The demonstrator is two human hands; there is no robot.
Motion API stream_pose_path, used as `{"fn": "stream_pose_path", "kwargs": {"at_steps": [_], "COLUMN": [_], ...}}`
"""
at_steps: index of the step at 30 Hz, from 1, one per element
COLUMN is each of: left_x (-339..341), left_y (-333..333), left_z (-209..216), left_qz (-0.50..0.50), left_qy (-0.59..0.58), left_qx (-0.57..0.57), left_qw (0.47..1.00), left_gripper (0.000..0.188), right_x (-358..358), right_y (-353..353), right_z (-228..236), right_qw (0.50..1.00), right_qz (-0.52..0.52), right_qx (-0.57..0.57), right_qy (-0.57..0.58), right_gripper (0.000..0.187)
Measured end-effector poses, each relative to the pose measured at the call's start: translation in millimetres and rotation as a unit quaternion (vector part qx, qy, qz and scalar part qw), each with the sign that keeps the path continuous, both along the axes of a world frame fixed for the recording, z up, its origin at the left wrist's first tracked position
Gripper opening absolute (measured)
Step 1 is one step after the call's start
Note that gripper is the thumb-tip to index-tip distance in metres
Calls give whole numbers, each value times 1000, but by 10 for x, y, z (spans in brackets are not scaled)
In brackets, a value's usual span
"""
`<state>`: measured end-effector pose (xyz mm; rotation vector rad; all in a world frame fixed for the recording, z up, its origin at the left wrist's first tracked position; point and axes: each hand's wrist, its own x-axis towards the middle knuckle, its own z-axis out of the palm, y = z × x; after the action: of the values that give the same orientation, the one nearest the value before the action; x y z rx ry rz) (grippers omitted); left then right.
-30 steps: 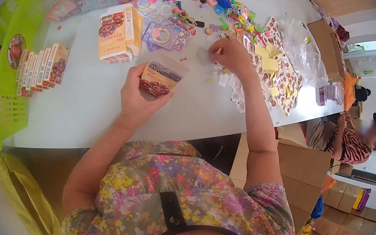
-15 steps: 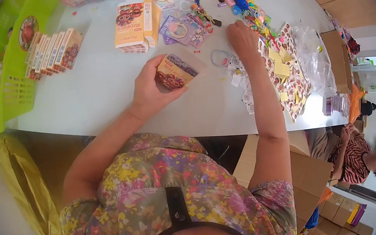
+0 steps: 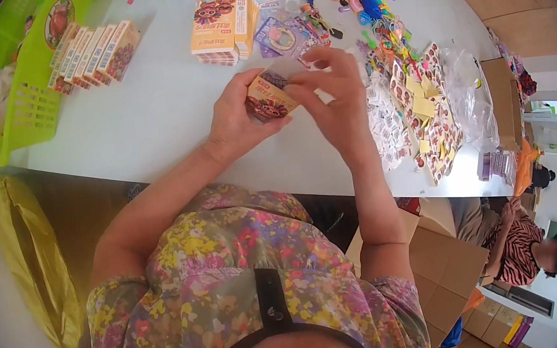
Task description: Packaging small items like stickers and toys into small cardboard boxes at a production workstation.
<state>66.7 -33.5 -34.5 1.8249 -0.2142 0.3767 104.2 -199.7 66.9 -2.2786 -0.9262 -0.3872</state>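
A small orange cardboard box with a printed cartoon figure is gripped in my left hand, thumb on one side and fingers round the other. Its pale flap stands up at the far right end. My right hand is at that end, thumb and fingertips drawn together against the opening; whatever they pinch is too small or hidden to make out. Beyond the box lie a stack of flat orange cartons and purple printed cards.
Filled boxes stand in a row beside a green basket. Right of my hands lie colourful trinkets, white paper slips, sticker sheets and clear plastic. Another person sits far right.
My right hand has come back from the trinkets at the right to the open end of the box. My left hand keeps its hold on the box.
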Motion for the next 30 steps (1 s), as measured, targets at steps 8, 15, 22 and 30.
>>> {"fn": "stream_pose_path", "kwargs": {"at_steps": [8,15,22,30], "left_x": [-144,-418,-726,-621], "left_y": [2,176,390,235], "left_z": [166,380,195,222], "left_qz": [-80,-77,-220,-95], "left_qy": [150,26,217,164], "left_qx": [-193,-112,-121,-189], "left_qw": [966,990,943,963], "left_gripper": [69,53,38,11], "right_x": [-341,-533,-731,-719], "right_y": [96,71,-75,-113], "right_z": [-379,-407,-733,-491], "right_qw": [930,910,929,887], "right_qz": [-126,-107,-15,-51], "right_qx": [277,322,272,230], "right_qy": [208,239,252,397], "right_gripper": [46,37,18,10]}}
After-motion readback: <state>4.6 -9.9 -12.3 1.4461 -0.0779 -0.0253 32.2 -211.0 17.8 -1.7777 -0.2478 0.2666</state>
